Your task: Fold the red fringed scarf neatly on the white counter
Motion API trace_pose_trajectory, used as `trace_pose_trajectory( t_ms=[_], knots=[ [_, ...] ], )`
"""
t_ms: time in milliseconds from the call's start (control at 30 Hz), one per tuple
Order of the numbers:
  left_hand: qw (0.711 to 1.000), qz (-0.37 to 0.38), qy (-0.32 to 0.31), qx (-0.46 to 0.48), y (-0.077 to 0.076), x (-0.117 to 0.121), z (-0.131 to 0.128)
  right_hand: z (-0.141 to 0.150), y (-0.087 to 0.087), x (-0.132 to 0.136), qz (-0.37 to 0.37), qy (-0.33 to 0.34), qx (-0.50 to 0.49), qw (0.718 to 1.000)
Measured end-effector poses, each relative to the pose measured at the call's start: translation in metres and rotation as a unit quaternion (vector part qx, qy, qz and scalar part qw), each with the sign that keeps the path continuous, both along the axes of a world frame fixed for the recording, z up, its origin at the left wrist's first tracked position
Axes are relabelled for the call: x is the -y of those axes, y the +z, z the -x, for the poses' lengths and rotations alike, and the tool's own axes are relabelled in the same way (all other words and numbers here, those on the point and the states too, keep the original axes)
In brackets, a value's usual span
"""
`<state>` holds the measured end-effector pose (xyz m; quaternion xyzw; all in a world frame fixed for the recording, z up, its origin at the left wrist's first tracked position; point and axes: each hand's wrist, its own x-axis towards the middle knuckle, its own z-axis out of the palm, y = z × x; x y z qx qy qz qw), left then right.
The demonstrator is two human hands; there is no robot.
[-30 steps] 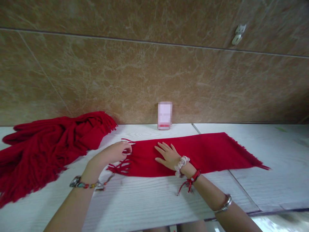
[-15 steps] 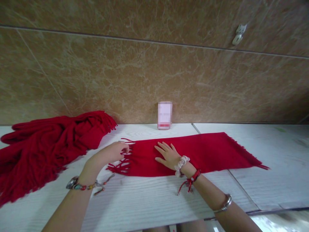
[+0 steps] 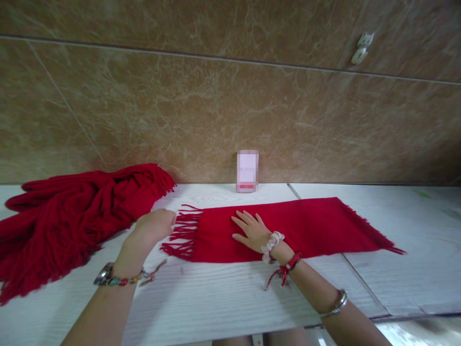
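Observation:
A red scarf [image 3: 295, 228] lies flat and folded into a long band, its fringe [image 3: 185, 230] pointing left. My right hand [image 3: 252, 233] rests palm down on the scarf's left half, fingers spread. At the tips of the fringe, my left hand [image 3: 154, 229] is closed, its fingers curled; the upper strands run up to it, and its fingertips are mostly hidden behind the hand. The strands nearest me lie loose on the white table [image 3: 201, 302].
Another red fringed scarf [image 3: 82, 211] lies bunched at the left, close to my left hand. A small pale box-like object [image 3: 247, 170], blurred out, stands against the brown marbled wall [image 3: 216, 110]. A white fitting [image 3: 362, 48] is on the wall, upper right.
My left hand has moved left along the fringe, from the strands' middle to their tips, and the upper strands now lie straighter. My right hand has stayed on the scarf.

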<state>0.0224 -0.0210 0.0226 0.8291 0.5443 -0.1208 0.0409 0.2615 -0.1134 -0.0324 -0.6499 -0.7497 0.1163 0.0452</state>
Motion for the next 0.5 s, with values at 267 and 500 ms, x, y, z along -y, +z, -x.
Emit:
trace_pose_trajectory(
  t_ms=[267,500],
  knots=[
    [0.998,0.042,-0.05,-0.012,-0.013,0.017,-0.022,0.0,0.0,0.001,0.0,0.003,-0.008,1.0],
    [0.994,0.013,0.055,-0.092,0.01,0.016,-0.006,-0.002,0.0,0.0,0.001,0.007,-0.008,1.0]
  ],
)
